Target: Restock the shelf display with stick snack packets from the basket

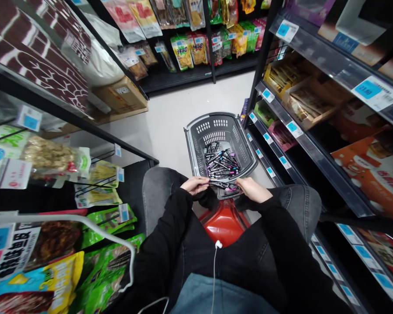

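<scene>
In the head view, a grey basket point(245, 148) of hard, smooth plastic with rounded corners and rows of slots in its walls is standing on a pale, smooth floor point(167, 131). Inside it, a loose pile point(222, 163) of slim, dark pieces is lying criss-cross, with glints of blue and purple showing. A red, glossy, curved object point(225, 222) is sitting just on the near side of the basket, and grey denim knees point(159, 192) are flanking it.

Over the basket's near rim, the left grip point(195, 185) is pinching the left end of a narrow dark bundle point(221, 184), while the right grip point(253, 189) is closing its fingers on the right end. The bundle is stretching between the two, nearer to the person than the pile.

The fingers are covering the bundle's ends, and its count of pieces and any print are staying too small to read. The pile's lower layers are hiding under the upper ones. Left of the basket, snack bags point(106, 266) are blurring; right of it, dark shelves point(314, 148) are running out of the picture.
</scene>
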The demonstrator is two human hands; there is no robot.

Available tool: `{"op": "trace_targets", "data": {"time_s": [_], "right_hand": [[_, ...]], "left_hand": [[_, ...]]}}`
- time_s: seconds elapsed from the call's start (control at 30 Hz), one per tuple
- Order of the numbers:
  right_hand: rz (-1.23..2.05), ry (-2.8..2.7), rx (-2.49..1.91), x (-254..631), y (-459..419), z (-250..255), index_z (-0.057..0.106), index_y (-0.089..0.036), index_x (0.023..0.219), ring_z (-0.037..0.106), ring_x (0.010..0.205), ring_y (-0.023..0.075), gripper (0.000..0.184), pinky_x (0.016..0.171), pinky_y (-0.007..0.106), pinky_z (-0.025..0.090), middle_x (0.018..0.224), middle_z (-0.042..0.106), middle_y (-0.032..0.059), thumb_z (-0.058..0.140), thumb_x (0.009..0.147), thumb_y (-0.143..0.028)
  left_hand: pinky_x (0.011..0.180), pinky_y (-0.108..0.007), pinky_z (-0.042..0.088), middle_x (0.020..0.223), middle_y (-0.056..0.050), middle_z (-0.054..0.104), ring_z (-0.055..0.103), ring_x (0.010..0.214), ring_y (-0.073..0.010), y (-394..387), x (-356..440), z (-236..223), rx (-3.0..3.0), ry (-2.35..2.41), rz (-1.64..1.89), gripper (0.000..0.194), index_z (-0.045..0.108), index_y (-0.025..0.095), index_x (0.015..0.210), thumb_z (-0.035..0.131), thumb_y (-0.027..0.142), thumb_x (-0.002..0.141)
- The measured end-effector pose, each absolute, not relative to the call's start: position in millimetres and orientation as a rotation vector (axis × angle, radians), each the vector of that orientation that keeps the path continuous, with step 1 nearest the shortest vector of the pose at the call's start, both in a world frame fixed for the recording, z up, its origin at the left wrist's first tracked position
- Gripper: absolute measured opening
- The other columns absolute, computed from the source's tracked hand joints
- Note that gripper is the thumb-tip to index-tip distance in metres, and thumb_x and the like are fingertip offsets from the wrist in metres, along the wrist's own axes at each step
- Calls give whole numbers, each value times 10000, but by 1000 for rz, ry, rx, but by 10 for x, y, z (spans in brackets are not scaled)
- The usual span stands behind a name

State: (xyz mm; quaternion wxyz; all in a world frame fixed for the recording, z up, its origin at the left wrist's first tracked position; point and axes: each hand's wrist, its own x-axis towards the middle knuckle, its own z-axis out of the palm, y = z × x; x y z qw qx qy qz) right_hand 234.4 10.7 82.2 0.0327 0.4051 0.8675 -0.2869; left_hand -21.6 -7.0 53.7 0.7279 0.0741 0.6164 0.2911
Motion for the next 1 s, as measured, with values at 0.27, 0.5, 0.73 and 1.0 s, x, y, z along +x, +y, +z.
{"op": "trace_targets", "data": {"time_s": [0.27, 0.5, 0.73, 1.0], "right_hand": [[-711, 2767, 1365, 2346, 123, 922, 515, -164, 986, 587, 853, 158, 204, 751, 236, 395, 913, 606, 81, 385, 862, -67], [-1022, 3087, 1599, 2385, 184, 756, 583, -170, 858, 588, 847, 166, 216, 790, 283, 446, 869, 619, 81, 384, 905, -239], [-1649, 3083, 1826, 2430, 197, 765, 660, -179, 848, 606, 881, 168, 159, 794, 313, 484, 881, 664, 62, 549, 812, -288], [-1416, 3106, 2001, 2380, 169, 814, 607, -180, 758, 599, 836, 163, 202, 805, 306, 456, 854, 653, 68, 451, 862, -256]], "left_hand": [[432, -145, 537, 584, -29, 633, 616, 450, -94, -79, -198, 577, 263, 1318, 757, 120, 616, 90, 769, 685, 53, 678], [498, -176, 559, 621, -14, 606, 634, 533, -109, -96, -148, 597, 378, 1257, 918, 193, 588, 101, 831, 686, 76, 667], [515, -165, 556, 606, 24, 543, 588, 519, -65, -96, -88, 546, 390, 1220, 1052, 184, 593, 112, 838, 678, 104, 675], [518, -200, 548, 597, 25, 570, 584, 514, -82, -110, -58, 555, 472, 1225, 1062, 310, 583, 118, 822, 758, 179, 574]]}}
